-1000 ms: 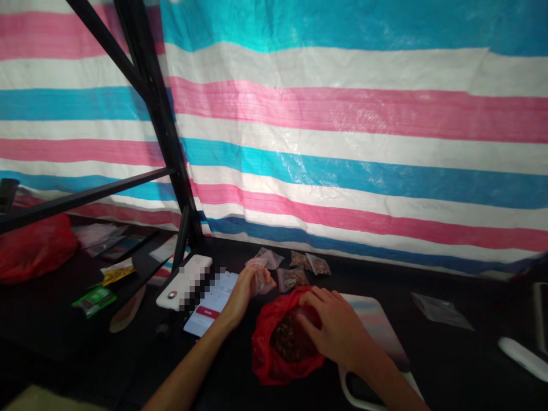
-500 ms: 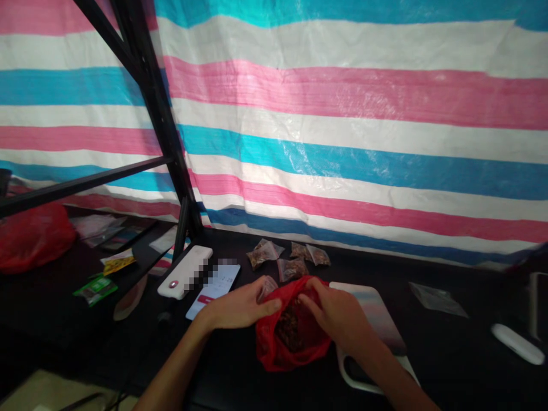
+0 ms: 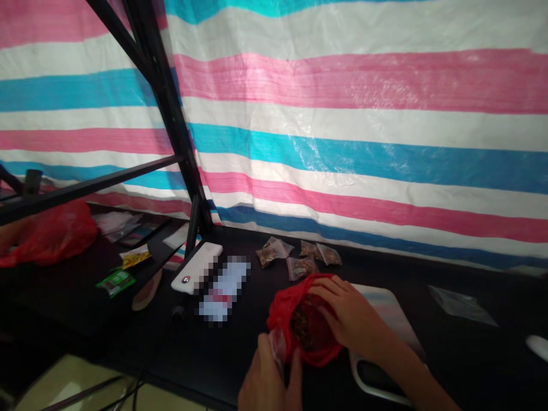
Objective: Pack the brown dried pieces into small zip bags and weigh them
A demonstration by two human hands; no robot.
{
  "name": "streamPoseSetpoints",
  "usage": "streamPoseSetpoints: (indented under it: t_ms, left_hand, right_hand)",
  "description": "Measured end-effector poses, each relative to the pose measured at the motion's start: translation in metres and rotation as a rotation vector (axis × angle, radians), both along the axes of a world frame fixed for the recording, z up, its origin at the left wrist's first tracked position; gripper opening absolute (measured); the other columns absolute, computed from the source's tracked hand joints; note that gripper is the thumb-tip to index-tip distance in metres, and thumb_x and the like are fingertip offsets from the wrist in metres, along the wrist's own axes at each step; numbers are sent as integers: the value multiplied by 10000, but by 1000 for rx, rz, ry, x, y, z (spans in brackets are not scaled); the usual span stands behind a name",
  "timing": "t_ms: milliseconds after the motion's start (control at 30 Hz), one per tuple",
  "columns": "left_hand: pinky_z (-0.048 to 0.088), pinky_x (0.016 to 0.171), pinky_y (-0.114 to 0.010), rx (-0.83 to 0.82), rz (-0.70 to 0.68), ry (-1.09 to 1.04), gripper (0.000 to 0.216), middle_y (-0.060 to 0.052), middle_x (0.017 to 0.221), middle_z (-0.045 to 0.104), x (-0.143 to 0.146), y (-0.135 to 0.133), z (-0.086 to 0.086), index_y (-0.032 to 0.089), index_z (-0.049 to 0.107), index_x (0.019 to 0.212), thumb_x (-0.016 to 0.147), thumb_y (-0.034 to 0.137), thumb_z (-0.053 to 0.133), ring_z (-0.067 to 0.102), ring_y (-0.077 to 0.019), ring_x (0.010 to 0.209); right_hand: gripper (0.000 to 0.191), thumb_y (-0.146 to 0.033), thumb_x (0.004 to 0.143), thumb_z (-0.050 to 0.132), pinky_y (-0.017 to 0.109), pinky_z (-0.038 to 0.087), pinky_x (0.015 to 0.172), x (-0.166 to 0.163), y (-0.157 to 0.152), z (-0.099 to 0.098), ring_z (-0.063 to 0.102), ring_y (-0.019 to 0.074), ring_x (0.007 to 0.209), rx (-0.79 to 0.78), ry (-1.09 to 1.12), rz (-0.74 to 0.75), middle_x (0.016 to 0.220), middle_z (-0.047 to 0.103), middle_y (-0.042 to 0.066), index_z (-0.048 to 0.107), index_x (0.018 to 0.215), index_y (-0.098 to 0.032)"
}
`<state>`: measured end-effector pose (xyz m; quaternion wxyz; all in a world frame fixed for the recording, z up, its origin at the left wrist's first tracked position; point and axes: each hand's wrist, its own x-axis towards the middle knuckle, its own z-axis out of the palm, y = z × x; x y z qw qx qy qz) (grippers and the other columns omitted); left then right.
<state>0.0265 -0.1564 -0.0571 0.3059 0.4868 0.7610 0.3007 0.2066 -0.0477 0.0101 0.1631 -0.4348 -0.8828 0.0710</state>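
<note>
A red plastic bag (image 3: 280, 305) stands with its mouth toward me, and small brown dried bits (image 3: 302, 328) lie inside. My right hand (image 3: 349, 314) grips its far right rim, fingers over the edge and thumb inside the mouth. Below the bag's left side, my left hand (image 3: 268, 374) holds a small clear plastic bag (image 3: 277, 345) between thumb and fingers; its contents are hard to make out. Partly under my right forearm lies a flat white-edged device with a shiny plate (image 3: 387, 311), resembling a kitchen scale. Behind the red bag lie several small filled zip bags (image 3: 302, 267).
Left of my hands lie a white power bank (image 3: 199, 267) and a blurred-out phone (image 3: 225, 291). A flat clear bag (image 3: 462, 305) is at right. Further left, another person's hand (image 3: 15, 235) touches a second red bag (image 3: 64, 231). A black metal frame (image 3: 171, 114) rises before striped sheeting.
My left hand has moved down and toward me, from the red bag's upper left to its lower left, still with the small clear bag. Another person's hand has appeared at far left.
</note>
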Motion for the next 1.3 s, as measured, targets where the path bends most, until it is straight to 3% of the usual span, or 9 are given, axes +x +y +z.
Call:
streamPoseSetpoints:
  t_ms: [233,400,500,600,833,967,1067,1200,1300]
  left_hand:
    - [502,1004,-454,462,49,-451,329,-138,1168,696,-11,39,34,199,581,1123,838,364,577,650,-312,1152]
    - [504,1025,-475,413,73,-587,434,-136,1187,684,-27,43,39,163,566,1175,844,440,614,644,-313,1168]
    - [487,1050,-495,397,37,-488,504,-142,1227,657,-35,42,32,159,550,1205,833,488,639,622,-317,1192]
    - [474,1066,-517,440,76,-264,514,-130,1244,629,-48,36,22,195,549,1220,835,519,653,598,-327,1211]
    - [518,1033,-497,474,58,-71,433,-105,1199,684,-81,11,19,234,699,1097,833,575,663,620,-341,1182]
    - [517,1033,-472,302,-145,-137,387,-102,1175,719,-79,18,44,240,730,1056,891,564,597,636,-331,1181]
    - [500,1047,-459,321,-210,-174,368,-96,1235,684,-61,36,57,249,656,1157,906,514,603,639,-297,1168]
    - [480,1076,-435,319,-337,-344,401,-122,1272,665,-37,55,47,208,593,1217,872,397,672,633,-276,1193]
    - [496,1055,-438,312,-312,-439,335,-121,1225,689,-30,62,31,195,606,1160,878,371,649,652,-279,1170]
  right_hand:
    - [579,-30,835,502,483,422,1041,2,0,-1,579,289,1207,-61,-131,-58,1364,646,107,572,1379,-214]
    - [344,-178,866,664,465,453,939,6,0,3,635,302,1048,-18,-164,-139,1147,726,120,639,1209,-178]
    - [227,-225,832,749,437,463,854,6,0,6,636,290,948,22,-167,-157,1036,728,84,672,1045,-207]
    - [249,-244,818,782,418,469,837,7,1,7,621,286,981,93,-105,-133,1107,701,73,684,1046,-248]
    - [331,-292,879,732,506,395,1042,0,-6,4,527,339,1233,339,36,-151,1411,596,99,657,1200,-263]
    - [326,-246,875,746,457,432,1015,-12,-12,1,614,286,1124,171,33,6,1182,721,59,662,1189,-254]
    - [355,-254,825,799,463,476,960,-18,-14,-3,637,299,1073,64,-18,11,1141,717,66,687,1161,-237]
    - [307,-249,827,785,442,505,925,-23,-13,-9,651,297,1058,-52,-26,-29,1138,697,71,706,1123,-234]
    - [294,-170,855,708,364,523,882,-24,-11,-9,669,250,1019,-172,41,-63,1145,682,48,696,1138,-250]
